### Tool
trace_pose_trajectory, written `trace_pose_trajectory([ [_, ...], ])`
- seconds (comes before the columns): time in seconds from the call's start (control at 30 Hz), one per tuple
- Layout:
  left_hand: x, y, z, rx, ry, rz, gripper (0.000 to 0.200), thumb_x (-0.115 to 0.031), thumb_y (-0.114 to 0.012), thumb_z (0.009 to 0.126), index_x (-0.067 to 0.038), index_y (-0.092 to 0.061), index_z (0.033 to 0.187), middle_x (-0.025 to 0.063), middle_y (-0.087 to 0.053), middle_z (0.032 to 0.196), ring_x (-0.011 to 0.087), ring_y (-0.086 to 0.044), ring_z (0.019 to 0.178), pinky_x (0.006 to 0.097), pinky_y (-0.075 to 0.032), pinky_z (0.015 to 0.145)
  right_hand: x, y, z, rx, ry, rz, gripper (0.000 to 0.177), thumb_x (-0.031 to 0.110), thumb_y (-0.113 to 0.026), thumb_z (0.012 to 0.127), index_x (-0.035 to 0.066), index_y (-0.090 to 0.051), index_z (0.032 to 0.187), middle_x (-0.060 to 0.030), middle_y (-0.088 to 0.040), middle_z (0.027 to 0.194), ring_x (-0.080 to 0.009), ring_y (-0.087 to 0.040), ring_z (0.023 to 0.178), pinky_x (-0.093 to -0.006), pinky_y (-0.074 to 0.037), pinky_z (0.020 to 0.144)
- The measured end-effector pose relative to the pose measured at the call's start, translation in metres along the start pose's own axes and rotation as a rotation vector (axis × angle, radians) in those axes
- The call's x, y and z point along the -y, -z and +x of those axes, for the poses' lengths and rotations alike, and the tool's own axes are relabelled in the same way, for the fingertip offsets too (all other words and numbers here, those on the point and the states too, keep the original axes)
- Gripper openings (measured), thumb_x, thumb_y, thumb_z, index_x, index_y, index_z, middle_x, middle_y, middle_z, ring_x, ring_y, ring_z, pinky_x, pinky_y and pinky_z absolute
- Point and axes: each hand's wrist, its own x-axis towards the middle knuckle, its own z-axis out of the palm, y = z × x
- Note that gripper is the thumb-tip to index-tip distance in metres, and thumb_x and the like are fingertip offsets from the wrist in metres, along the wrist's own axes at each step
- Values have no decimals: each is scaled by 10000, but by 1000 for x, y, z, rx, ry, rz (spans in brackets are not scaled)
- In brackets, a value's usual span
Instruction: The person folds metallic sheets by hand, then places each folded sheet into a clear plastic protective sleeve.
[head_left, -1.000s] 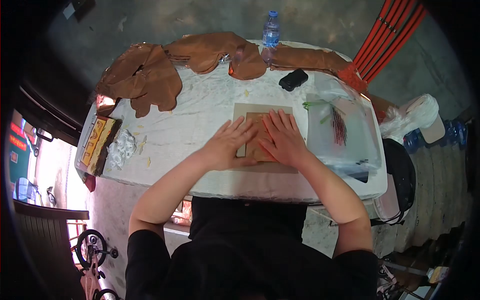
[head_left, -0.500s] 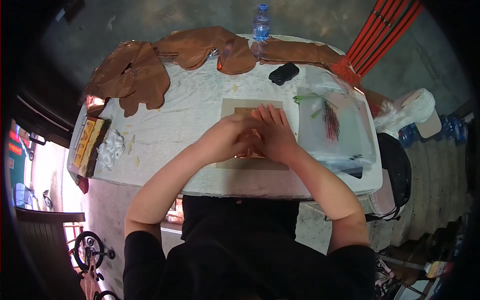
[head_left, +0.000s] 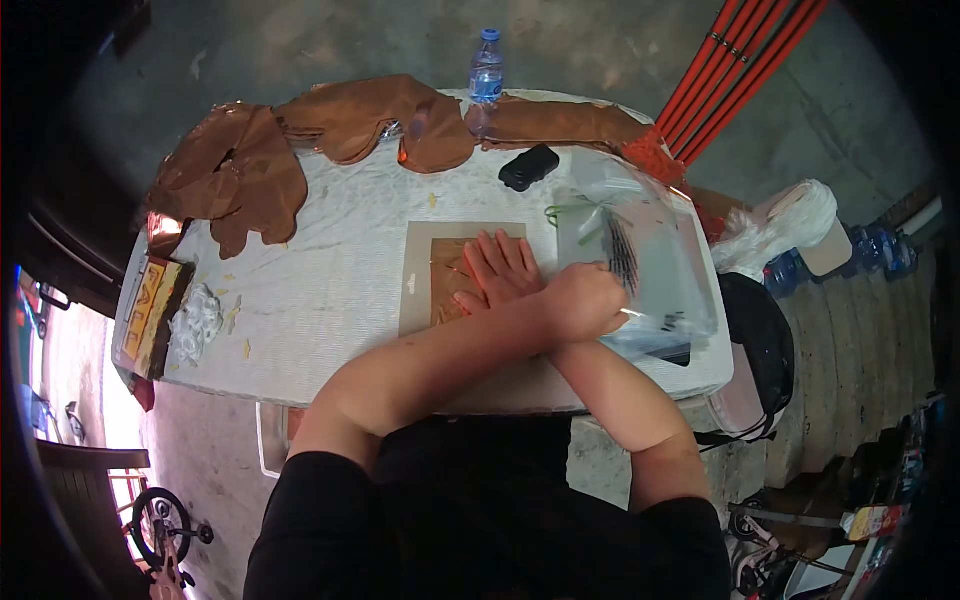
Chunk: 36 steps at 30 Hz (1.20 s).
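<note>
A beige board (head_left: 420,232) lies on the table in front of me, with a brown, copper-coloured sheet (head_left: 446,278) on it. My right hand (head_left: 505,275) rests flat on this sheet, fingers spread. Crossing over my right forearm, my left hand (head_left: 588,302) is closed in a fist at the left edge of a stack of clear plastic bags (head_left: 660,255). Part of a bag appears gripped in it, though the fingertips are hidden. The bags have dark printing and a green strip (head_left: 592,236) near their top left.
Crumpled brown sheets (head_left: 250,170) line the table's far edge. A water bottle (head_left: 487,70) and a black case (head_left: 529,167) stand and lie at the back. On the left are a yellow box (head_left: 143,310) and crumpled white material (head_left: 203,325). Red poles (head_left: 735,70) lean behind.
My left hand has left the sheet and crossed rightward over my right forearm to the plastic bags. My right hand has flattened on the sheet. The view has shifted slightly.
</note>
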Motion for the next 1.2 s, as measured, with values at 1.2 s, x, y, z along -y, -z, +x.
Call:
trace_pose_trajectory([
  [1.2,-14,193,-304,-34,769,194,184,-57,-689,730,-16,-645,904,125,-643,1014,298,-594,974,368,-490,838,12,25,5,172,-72,-11,653,427,-488,900,36,-334,1399,-178,-297,1462,-372,-225,1366,-492,-125,1120],
])
